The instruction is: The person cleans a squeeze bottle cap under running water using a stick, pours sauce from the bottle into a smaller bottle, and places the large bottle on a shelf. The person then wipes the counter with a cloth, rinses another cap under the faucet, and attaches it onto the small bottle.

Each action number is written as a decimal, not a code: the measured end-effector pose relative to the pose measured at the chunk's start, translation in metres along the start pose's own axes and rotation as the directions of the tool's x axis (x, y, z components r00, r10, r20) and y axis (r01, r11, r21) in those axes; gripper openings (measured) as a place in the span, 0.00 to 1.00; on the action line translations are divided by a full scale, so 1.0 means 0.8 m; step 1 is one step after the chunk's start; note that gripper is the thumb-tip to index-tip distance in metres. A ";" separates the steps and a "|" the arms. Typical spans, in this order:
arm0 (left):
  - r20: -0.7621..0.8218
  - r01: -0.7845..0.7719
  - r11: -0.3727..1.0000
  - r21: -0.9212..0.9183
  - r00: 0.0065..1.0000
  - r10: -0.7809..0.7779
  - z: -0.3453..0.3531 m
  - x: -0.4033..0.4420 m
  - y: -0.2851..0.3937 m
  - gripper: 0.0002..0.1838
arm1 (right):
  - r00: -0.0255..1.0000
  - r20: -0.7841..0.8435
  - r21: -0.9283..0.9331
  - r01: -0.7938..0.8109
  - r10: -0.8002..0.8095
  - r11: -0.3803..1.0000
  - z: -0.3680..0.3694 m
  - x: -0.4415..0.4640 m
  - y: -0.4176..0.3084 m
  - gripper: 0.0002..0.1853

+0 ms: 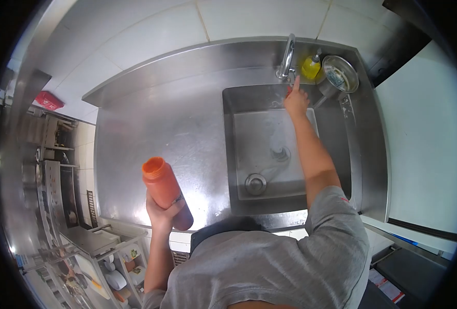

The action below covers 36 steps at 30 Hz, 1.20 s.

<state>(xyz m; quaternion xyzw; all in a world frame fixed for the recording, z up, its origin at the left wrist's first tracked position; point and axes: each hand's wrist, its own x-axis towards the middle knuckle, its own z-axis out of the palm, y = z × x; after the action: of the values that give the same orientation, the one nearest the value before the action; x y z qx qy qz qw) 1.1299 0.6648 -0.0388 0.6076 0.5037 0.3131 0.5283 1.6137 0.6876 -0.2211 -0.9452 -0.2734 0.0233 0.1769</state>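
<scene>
My left hand is wrapped round an orange-red bottle, whose mouth is uncapped and tilted up and to the left. My right hand reaches over the back of the steel sink, just below the base of the chrome faucet. Its index finger points toward the faucet's handle, and something small and red shows at its fingers, too small to name. Water or foam lies around the drain area of the sink.
A yellow soap bottle and a metal pot stand at the sink's back right corner. The steel counter extends left of the sink. Shelves with dishes are at the lower left. A red packet is at the upper left.
</scene>
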 end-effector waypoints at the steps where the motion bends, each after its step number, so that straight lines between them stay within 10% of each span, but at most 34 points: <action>1: -0.018 0.016 1.000 0.005 1.000 -0.016 0.003 0.002 0.002 0.31 | 0.999 0.040 -0.062 0.002 0.001 0.998 0.004 0.016 0.008 0.45; 8: -0.026 0.014 0.999 -0.031 1.000 -0.015 0.027 0.028 0.005 0.29 | 0.944 0.321 -0.027 -0.075 0.080 0.997 0.040 0.040 0.038 0.46; 11: -0.004 0.008 1.000 -0.005 1.000 -0.008 0.035 0.035 0.000 0.29 | 0.990 -0.016 0.492 0.133 -0.144 0.860 0.093 0.001 0.050 0.43; 15: -0.009 0.039 0.999 -0.009 0.999 -0.039 0.044 0.035 0.008 0.27 | 0.998 0.009 0.800 0.026 -0.055 0.600 0.082 -0.065 0.013 0.37; 26: 0.021 0.015 1.000 -0.015 1.000 -0.015 0.043 0.027 0.008 0.28 | 0.997 0.030 0.952 -0.049 0.067 0.302 0.058 -0.099 -0.011 0.34; 29: 0.027 0.011 1.000 -0.020 1.000 -0.010 0.042 0.025 0.007 0.28 | 0.998 -0.046 0.902 0.025 0.040 0.431 0.069 -0.100 0.000 0.33; 32: 0.024 0.000 1.000 -0.015 1.000 0.001 0.041 0.023 0.004 0.28 | 0.998 0.043 0.983 -0.051 0.052 0.176 0.061 -0.107 -0.004 0.33; 36: 0.019 -0.008 1.000 -0.019 1.000 0.008 0.040 0.021 0.004 0.28 | 0.998 -0.009 0.910 -0.014 0.055 0.414 0.040 -0.108 -0.009 0.33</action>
<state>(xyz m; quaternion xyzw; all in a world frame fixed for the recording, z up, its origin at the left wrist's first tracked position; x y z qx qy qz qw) 1.1652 0.6705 -0.0464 0.6076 0.4932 0.3141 0.5375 1.5321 0.6578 -0.2531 -0.7048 -0.1943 0.1534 0.6648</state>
